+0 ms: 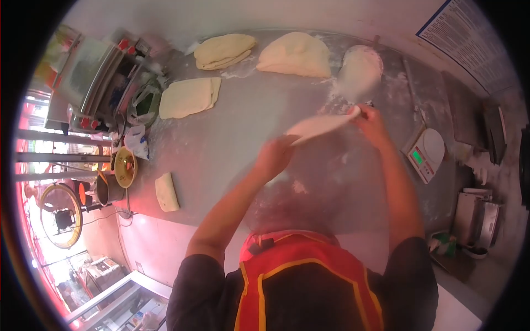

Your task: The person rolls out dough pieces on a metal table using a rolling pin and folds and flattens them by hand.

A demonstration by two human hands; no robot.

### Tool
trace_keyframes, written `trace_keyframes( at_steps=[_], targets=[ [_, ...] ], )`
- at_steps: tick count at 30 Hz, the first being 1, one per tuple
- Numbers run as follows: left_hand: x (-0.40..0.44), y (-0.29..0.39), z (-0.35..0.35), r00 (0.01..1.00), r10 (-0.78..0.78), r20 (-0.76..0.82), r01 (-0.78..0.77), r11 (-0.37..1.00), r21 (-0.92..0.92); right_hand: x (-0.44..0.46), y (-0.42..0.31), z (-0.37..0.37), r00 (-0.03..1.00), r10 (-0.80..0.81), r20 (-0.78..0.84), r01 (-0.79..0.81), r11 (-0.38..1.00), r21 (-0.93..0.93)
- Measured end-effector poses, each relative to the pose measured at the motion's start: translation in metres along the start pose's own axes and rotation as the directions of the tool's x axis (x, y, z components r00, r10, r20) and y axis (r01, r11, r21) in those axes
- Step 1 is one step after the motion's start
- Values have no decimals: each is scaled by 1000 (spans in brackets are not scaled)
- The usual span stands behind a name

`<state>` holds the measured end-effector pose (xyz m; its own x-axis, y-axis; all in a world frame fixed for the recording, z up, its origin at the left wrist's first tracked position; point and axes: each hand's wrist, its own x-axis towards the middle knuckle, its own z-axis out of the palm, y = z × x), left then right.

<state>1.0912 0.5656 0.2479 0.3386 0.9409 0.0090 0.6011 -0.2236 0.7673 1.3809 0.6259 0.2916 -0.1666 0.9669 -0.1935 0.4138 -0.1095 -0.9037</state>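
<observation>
A flat piece of dough, blurred by motion, is stretched between my two hands above the grey work surface. My left hand is closed on its left end, and my right hand pinches its right end. Beyond my right hand lies a pile of flour. A large mound of dough sits at the back, with stacked dough sheets to its left. Nearer on the left is a folded dough sheet, and a small folded piece lies near the front left edge.
A digital scale stands at the right. Along the left side are a yellow bowl, a metal pot, plastic bags and a machine. Metal containers stand at the far right.
</observation>
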Motion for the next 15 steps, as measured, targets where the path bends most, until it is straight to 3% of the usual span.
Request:
trace_keyframes(
  at_steps=[2,3,6,7,10,13,15],
  targets=[
    [28,-12,15,971,234,-49,-220,956,196,5,67,-15,966,-244,-87,243,970,-25],
    [39,-20,27,935,350,-58,-320,902,291,4,93,-16,948,-302,-102,279,940,-196],
    [64,-50,60,974,220,54,-226,919,324,-5,100,-4,950,-249,-187,135,869,-475],
    [76,-60,70,976,213,36,-212,910,356,3,112,0,956,-225,-186,122,888,-444],
    [120,-77,82,987,162,13,-153,900,408,36,119,20,909,-359,-210,184,800,-572],
    [145,-70,89,993,105,52,-117,898,423,54,127,44,912,-398,-96,166,575,-801],
    [144,-72,97,990,107,87,-137,855,500,54,130,59,917,-378,-126,115,554,-824]
  ],
)
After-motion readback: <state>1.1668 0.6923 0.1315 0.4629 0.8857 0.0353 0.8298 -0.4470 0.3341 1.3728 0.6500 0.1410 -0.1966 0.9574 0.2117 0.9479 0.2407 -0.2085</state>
